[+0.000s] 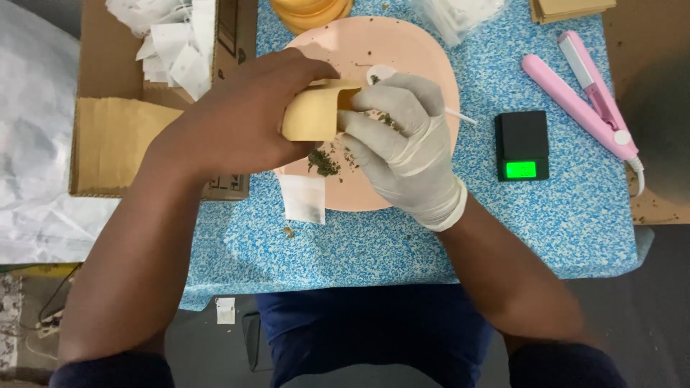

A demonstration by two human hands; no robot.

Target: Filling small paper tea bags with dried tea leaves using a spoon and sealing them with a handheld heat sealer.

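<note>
My bare left hand [241,118] grips a small tan paper pouch [313,113] over a pink plate [424,54]. My right hand [402,136], in a white glove, pinches dried green herb at the pouch's open mouth and also holds a small white spoon [383,72], whose thin handle sticks out to the right. Loose green herb [323,164] lies on the plate just below the pouch. A small white tea-bag sachet [302,199] rests at the plate's near edge.
A blue speckled cloth [560,215] covers the table. A black pocket scale with a green display [522,145] and a pink flat sealing iron [586,97] lie to the right. A cardboard box [108,136] of white sachets stands left. An orange container [310,13] sits behind the plate.
</note>
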